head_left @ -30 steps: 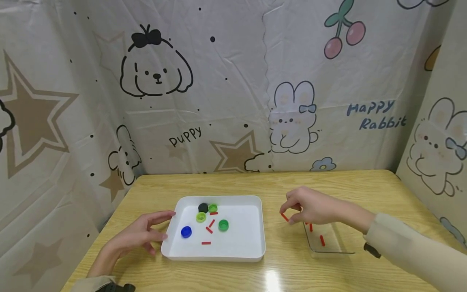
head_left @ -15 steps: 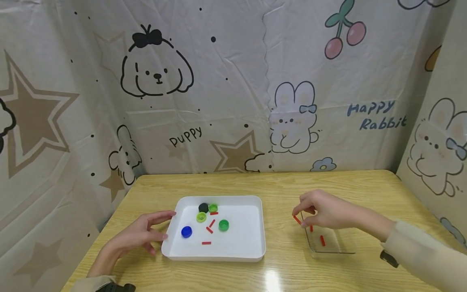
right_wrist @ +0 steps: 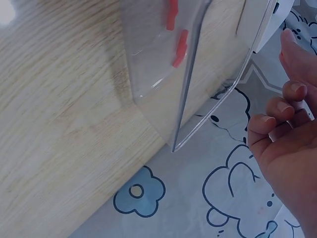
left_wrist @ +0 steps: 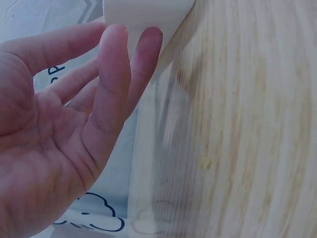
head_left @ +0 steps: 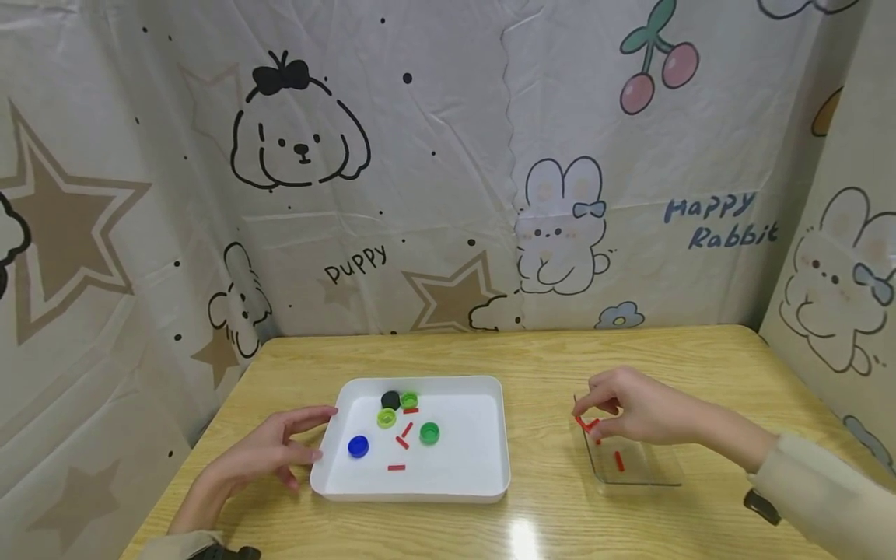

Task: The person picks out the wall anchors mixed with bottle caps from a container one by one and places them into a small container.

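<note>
My right hand (head_left: 633, 406) is over the left rim of a clear plastic box (head_left: 647, 484), pinching a small red stick (head_left: 582, 423) between thumb and forefinger. More red sticks (head_left: 619, 461) lie inside the box, partly hidden by the hand. In the right wrist view the fingers (right_wrist: 277, 109) curl beyond the box wall, and the held stick is out of sight there. My left hand (head_left: 262, 449) rests its extended fingertips against the left side of a white tray (head_left: 476, 459); the left wrist view has the fingers (left_wrist: 113, 74) at the tray wall.
In the tray lie a blue cap (head_left: 358, 446), a black cap (head_left: 390, 400), a yellow-green cap (head_left: 386, 418), green caps (head_left: 429, 433) and several red sticks (head_left: 396, 467). Wooden table (head_left: 546, 513) separates tray and box. A printed cloth (head_left: 448, 155) hangs behind the table.
My right hand has moved right with the red stick, from the table beside the box to over its left rim. The left hand and tray have stayed put.
</note>
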Available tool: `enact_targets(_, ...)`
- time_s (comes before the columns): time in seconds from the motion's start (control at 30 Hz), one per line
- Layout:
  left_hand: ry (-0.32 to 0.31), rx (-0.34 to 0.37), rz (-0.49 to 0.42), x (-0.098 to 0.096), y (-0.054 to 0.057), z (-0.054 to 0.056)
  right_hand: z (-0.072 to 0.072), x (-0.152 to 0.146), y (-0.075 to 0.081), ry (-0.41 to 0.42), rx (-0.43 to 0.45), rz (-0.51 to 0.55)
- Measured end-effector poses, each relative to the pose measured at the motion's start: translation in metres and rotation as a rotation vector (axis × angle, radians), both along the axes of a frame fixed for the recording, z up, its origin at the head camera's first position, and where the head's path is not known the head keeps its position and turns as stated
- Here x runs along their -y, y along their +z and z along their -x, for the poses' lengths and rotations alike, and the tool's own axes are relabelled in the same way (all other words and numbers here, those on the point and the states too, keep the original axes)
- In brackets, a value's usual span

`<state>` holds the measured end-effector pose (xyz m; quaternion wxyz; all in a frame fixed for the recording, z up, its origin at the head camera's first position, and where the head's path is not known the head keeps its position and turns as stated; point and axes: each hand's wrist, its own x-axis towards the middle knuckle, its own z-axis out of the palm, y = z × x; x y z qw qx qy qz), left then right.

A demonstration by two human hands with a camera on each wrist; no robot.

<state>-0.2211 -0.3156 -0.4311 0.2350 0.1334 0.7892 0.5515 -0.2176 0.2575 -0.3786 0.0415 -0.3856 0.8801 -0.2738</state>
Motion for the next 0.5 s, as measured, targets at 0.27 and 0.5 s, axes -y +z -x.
enact_targets(0.27, 0.003, 0.004, 0.007, 0.0, -0.002, 0.0, -0.004, -0.011, -0.002, -0.05, 0.057, 0.003)
enact_targets(0.5, 0.015, 0.011, -0.005, 0.0, -0.003, 0.0, -0.008, -0.02, -0.005, -0.079, 0.075, 0.013)
